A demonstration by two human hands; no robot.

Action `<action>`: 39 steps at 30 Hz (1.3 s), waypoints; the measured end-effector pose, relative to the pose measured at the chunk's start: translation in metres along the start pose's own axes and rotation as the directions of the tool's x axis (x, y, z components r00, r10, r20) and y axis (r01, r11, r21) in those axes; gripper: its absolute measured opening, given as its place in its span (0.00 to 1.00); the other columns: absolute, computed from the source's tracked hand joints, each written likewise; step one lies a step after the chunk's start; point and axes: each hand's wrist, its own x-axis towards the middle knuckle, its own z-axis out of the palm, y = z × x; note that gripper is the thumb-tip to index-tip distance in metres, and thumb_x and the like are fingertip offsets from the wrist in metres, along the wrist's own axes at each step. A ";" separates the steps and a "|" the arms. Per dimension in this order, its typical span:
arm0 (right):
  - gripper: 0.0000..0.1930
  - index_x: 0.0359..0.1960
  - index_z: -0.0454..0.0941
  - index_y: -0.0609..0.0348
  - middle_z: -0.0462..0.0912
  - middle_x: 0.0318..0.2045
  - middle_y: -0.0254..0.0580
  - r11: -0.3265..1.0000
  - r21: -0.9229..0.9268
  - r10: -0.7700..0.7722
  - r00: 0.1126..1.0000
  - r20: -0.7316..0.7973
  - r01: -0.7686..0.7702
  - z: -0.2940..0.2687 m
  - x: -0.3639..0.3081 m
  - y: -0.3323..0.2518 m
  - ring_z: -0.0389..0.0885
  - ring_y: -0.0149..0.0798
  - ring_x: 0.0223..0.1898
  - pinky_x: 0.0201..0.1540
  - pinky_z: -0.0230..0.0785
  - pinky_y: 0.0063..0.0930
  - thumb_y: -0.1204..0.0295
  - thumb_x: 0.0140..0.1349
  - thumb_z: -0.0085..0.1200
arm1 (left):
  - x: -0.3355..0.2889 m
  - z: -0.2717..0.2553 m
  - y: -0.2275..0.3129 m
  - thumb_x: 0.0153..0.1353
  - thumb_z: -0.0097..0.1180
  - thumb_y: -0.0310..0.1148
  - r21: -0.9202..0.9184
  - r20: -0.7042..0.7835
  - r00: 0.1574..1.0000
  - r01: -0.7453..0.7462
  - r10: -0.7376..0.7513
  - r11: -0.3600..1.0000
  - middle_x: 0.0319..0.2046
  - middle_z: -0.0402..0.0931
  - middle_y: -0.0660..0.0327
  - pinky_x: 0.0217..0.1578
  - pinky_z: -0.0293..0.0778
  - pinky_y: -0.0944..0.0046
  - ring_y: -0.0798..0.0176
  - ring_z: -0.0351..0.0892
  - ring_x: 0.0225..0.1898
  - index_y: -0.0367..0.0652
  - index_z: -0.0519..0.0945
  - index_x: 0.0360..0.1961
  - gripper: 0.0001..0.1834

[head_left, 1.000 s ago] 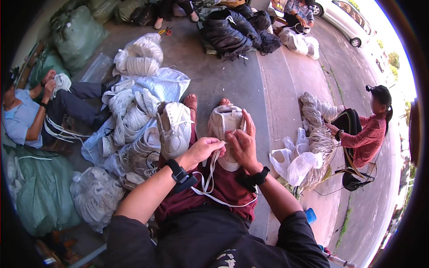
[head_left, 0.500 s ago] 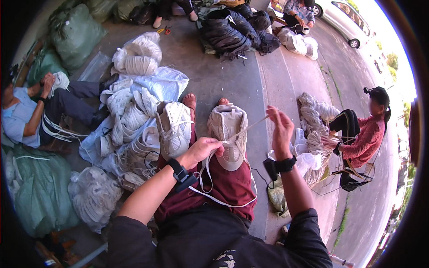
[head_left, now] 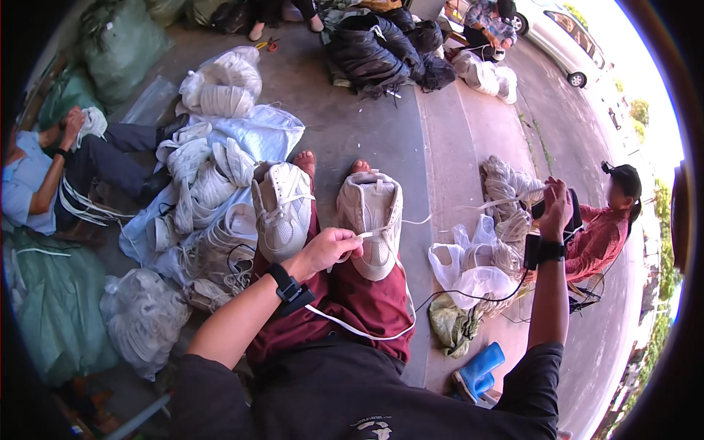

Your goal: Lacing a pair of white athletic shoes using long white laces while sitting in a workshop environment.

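Observation:
Two off-white sneakers rest on my thighs, toes toward me. The right sneaker has a white shoelace threaded at its front, with a slack loop over my dark red trousers. My left hand is closed in a pinch on the shoelace, just beside that sneaker's toe. Far out to the right, my right hand is closed on the other length of lace, drawn out from the shoe's right side. The left sneaker has its lace crossed over the tongue, untouched by either hand.
Bundles of white laces lie on plastic sheeting at left. A lace heap and plastic bags lie at right, near a seated person. Another person works at left. Blue boots stand lower right.
My right hand has swung outward to the right, drawing the lace out with it. The left hand has shifted slightly left and stays on the lace. Blue boots have come into view.

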 end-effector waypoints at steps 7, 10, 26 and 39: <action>0.10 0.41 0.77 0.63 0.72 0.24 0.25 0.922 -0.238 0.380 0.599 0.704 -0.305 0.091 -0.151 0.010 0.72 0.25 0.27 0.32 0.66 0.20 0.67 0.71 0.55 | -0.004 0.022 0.005 0.69 0.55 0.36 0.188 -0.079 0.983 -0.149 0.166 0.971 0.32 0.81 0.67 0.41 0.70 0.71 0.75 0.75 0.36 0.37 0.83 0.37 0.12; 0.11 0.42 0.79 0.60 0.78 0.26 0.35 0.851 -0.497 0.392 0.425 0.816 0.170 0.119 -0.194 0.012 0.78 0.29 0.29 0.33 0.70 0.25 0.68 0.63 0.62 | 0.004 0.029 0.013 0.67 0.57 0.36 0.189 -0.131 0.954 -0.243 0.270 0.951 0.29 0.80 0.67 0.38 0.71 0.69 0.76 0.73 0.33 0.34 0.83 0.37 0.13; 0.09 0.32 0.78 0.63 0.80 0.26 0.52 0.658 -0.304 0.271 0.159 0.949 0.689 0.147 -0.177 0.022 0.79 0.57 0.30 0.35 0.73 0.43 0.69 0.64 0.56 | 0.013 0.026 0.021 0.66 0.59 0.36 0.316 -0.095 0.968 -0.193 0.233 0.929 0.27 0.77 0.70 0.36 0.69 0.72 0.78 0.71 0.32 0.37 0.82 0.36 0.11; 0.16 0.22 0.65 0.49 0.60 0.18 0.25 0.654 -0.162 0.620 0.402 0.673 -0.739 0.111 -0.127 0.055 0.56 0.26 0.18 0.25 0.51 0.25 0.65 0.70 0.49 | 0.005 0.024 -0.006 0.59 0.65 0.30 0.394 -0.054 0.903 -0.372 0.426 0.840 0.35 0.71 0.63 0.45 0.72 0.64 0.68 0.74 0.38 0.43 0.60 0.58 0.31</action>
